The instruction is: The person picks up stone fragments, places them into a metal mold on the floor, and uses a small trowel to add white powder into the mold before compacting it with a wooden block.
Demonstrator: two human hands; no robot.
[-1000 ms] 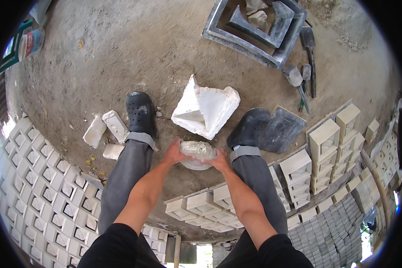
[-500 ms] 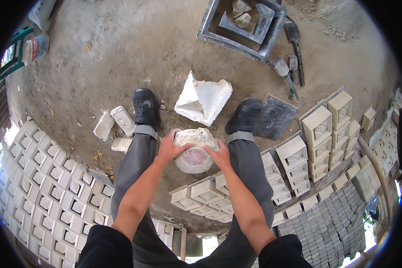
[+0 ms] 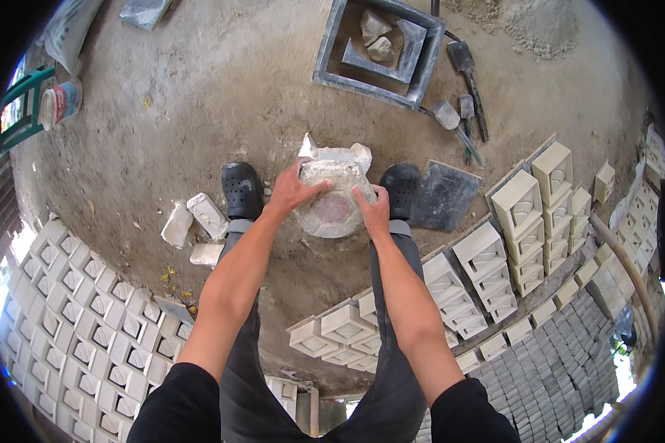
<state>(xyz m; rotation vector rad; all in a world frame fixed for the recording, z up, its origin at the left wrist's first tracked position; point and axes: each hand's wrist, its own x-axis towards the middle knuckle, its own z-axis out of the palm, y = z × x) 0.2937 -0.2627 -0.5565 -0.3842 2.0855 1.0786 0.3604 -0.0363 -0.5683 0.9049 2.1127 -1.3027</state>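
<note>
Many pale blocks (image 3: 74, 314) at far left, in rows, recesses in their faces. Green stool (image 3: 26, 103) above them; tub (image 3: 63, 103) right beside it, whitish end toward the stool, contents can't be told. Bag (image 3: 68, 37) near top left, inside hidden. Three white chunks (image 3: 207, 214) left of the left shoe (image 3: 241, 190). Left hand (image 3: 295, 190) part-open, curved round the left side of a round lump (image 3: 334, 210), thumb on its near face. Lump is between the shoes, grey-white, pinkish patch; hides part of a white mould (image 3: 338, 153) just beyond it. Right hand (image 3: 374, 210) part-curled on the lump's right side, thumb on it too. Black box (image 3: 366, 88) top centre: holds a dark angled piece (image 3: 412, 55) and two rocks (image 3: 380, 49). Right shoe (image 3: 401, 188) next, then dark board (image 3: 445, 196), trowels (image 3: 462, 57), stacked hollow-faced blocks (image 3: 516, 201) at right.
</note>
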